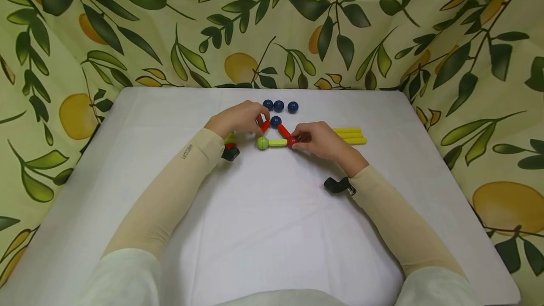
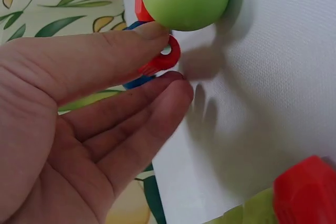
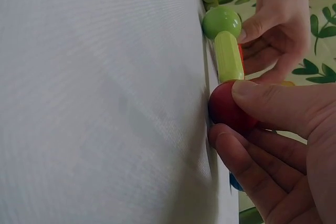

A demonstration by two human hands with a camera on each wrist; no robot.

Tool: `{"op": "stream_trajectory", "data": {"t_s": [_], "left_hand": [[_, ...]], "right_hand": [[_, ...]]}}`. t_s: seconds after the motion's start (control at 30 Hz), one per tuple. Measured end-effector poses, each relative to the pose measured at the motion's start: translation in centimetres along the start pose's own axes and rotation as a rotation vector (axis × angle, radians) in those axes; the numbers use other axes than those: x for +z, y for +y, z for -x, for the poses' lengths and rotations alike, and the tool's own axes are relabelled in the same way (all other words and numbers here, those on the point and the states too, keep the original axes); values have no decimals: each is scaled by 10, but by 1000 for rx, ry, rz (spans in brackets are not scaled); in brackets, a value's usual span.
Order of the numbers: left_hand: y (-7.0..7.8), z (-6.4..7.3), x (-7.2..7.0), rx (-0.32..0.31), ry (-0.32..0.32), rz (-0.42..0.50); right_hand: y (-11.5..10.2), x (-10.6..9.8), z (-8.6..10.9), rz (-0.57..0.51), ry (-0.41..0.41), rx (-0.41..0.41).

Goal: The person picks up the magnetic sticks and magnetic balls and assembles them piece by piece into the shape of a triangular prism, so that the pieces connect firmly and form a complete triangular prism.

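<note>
My left hand has its thumb and fingers around a red rod, whose holed end shows between them in the left wrist view. That rod lies between a blue ball and a green ball. With thumb and fingertips, my right hand pinches a red ball. A light green rod runs from the green ball to the red ball. Another red rod slants from the red ball up to the blue ball, so the pieces outline a triangle on the white table.
Three more blue balls sit in a row behind the triangle. Several yellow rods lie to the right, partly behind my right hand. Red and green rods lie below my left wrist. Patterned cloth hangs behind the table.
</note>
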State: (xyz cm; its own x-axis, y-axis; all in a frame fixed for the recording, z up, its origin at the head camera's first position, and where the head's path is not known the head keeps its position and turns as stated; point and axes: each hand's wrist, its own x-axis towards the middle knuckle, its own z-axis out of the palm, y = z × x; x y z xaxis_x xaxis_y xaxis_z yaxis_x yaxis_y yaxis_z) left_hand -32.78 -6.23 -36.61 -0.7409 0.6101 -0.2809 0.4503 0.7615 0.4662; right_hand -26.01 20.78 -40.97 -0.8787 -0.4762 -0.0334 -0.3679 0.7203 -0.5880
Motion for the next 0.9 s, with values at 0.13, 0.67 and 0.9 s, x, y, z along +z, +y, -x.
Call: {"op": "stream_trajectory", "data": {"t_s": [0.13,0.67,0.9], "left_hand": [[-1,1,0,4,-4,16],[11,-13,15,-93,75,20],[12,-14,16,-135,123,78]], "right_hand": [[0,0,-1,8,5,-6],[2,2,-1,-7,6,-21],[-1,-1,0,-3,9,-26]]}}
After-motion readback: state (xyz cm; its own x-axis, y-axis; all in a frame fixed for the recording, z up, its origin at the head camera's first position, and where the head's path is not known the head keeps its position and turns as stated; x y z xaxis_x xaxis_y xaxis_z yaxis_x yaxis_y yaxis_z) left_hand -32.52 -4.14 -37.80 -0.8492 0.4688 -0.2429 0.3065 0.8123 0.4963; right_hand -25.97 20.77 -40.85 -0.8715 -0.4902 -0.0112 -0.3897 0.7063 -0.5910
